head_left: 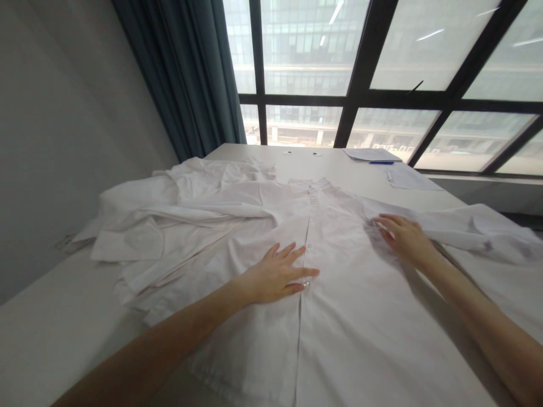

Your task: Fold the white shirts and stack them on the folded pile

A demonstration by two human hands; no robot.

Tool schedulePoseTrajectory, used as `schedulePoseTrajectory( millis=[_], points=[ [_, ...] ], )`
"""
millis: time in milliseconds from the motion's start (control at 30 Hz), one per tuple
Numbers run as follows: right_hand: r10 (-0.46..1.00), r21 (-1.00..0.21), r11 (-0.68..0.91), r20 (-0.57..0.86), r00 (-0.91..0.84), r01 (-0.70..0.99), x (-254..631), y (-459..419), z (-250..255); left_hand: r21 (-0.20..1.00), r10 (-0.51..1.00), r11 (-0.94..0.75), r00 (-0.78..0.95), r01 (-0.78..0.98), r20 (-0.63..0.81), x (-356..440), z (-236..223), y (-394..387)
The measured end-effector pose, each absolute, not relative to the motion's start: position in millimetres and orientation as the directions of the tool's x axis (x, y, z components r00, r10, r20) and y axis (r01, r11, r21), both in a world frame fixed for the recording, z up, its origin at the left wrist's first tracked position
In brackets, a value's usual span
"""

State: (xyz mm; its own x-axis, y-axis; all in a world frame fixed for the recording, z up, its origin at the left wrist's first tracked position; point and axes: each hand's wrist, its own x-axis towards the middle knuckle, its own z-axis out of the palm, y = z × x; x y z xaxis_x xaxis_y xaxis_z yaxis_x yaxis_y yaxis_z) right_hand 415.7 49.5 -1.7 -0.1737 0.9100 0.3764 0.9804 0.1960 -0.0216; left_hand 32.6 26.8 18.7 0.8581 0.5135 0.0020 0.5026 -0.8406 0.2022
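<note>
A white button-front shirt (pixel 348 316) lies spread out, its collar pointing away from me and its front placket running down the middle. My left hand (pixel 275 276) rests flat on the front with fingers spread, the fingertips across the placket beside small buttons. Near the armhole on the right, my right hand (pixel 401 234) has its fingers bent together on a fold of the shirt's cloth, which puckers at the fingertips. One sleeve (pixel 487 229) stretches out to the right, wrinkled. The sleeve on the left cannot be told apart from the cloth heaped there.
More white garments (pixel 169 198) lie crumpled on the left of the white table (pixel 250 150). Papers (pixel 411 180) and a blue pen (pixel 380 163) lie at the far right. Behind stand a dark teal curtain (pixel 186 68) and a black-framed window (pixel 356 73).
</note>
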Motion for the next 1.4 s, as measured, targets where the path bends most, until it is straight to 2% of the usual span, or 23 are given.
schedulePoseTrajectory(
  millis=[100, 200, 333, 500, 633, 700, 800, 900, 1100, 1233, 1333, 1400],
  points=[
    [0.925, -0.106, 0.343, 0.21, -0.316, 0.933, 397, 51, -10, 0.232, 0.507, -0.832, 0.86, 0.505, -0.053, 34, 27, 21],
    [0.933, -0.143, 0.354, 0.121, -0.339, 0.924, 396, 49, -20, 0.284, 0.48, -0.82, 0.868, 0.496, -0.129, 23, 38, 30],
    [0.94, -0.15, 0.339, 0.081, -0.33, 0.929, 409, 48, -25, 0.248, 0.571, -0.777, 0.813, 0.579, -0.111, -7, 50, 65],
    [0.944, -0.114, 0.329, 0.069, -0.323, 0.937, 413, 51, -22, 0.127, 0.744, -0.667, 0.665, 0.734, 0.07, -44, 54, 106],
    [0.93, -0.1, 0.357, 0.129, -0.344, 0.929, 384, 36, -8, 0.092, 0.772, -0.636, 0.634, 0.766, 0.052, -55, 43, 110],
    [0.905, -0.169, 0.418, 0.158, -0.394, 0.892, 353, 13, 3, 0.088, 0.753, -0.656, 0.658, 0.75, 0.002, -57, 33, 104],
    [0.82, -0.282, 0.562, 0.072, -0.568, 0.777, 300, -35, 17, 0.056, 0.743, -0.666, 0.668, 0.744, -0.038, -58, 18, 94],
    [0.687, -0.346, 0.674, -0.032, -0.726, 0.653, 268, -73, 20, -0.005, 0.761, -0.648, 0.647, 0.762, -0.033, -61, 10, 84],
    [0.62, -0.418, 0.66, -0.166, -0.767, 0.624, 288, -90, 23, -0.078, 0.796, -0.604, 0.604, 0.793, -0.025, -68, 10, 61],
    [0.583, -0.473, 0.632, -0.231, -0.779, 0.614, 306, -93, 42, -0.14, 0.805, -0.575, 0.588, 0.806, 0.075, -71, 10, 52],
    [0.605, -0.5, 0.601, -0.226, -0.764, 0.624, 307, -92, 56, -0.182, 0.808, -0.542, 0.568, 0.821, 0.156, -66, 13, 52],
    [0.657, -0.473, 0.593, -0.182, -0.731, 0.651, 304, -84, 59, -0.184, 0.794, -0.547, 0.576, 0.816, 0.193, -56, 17, 54]
  ],
)
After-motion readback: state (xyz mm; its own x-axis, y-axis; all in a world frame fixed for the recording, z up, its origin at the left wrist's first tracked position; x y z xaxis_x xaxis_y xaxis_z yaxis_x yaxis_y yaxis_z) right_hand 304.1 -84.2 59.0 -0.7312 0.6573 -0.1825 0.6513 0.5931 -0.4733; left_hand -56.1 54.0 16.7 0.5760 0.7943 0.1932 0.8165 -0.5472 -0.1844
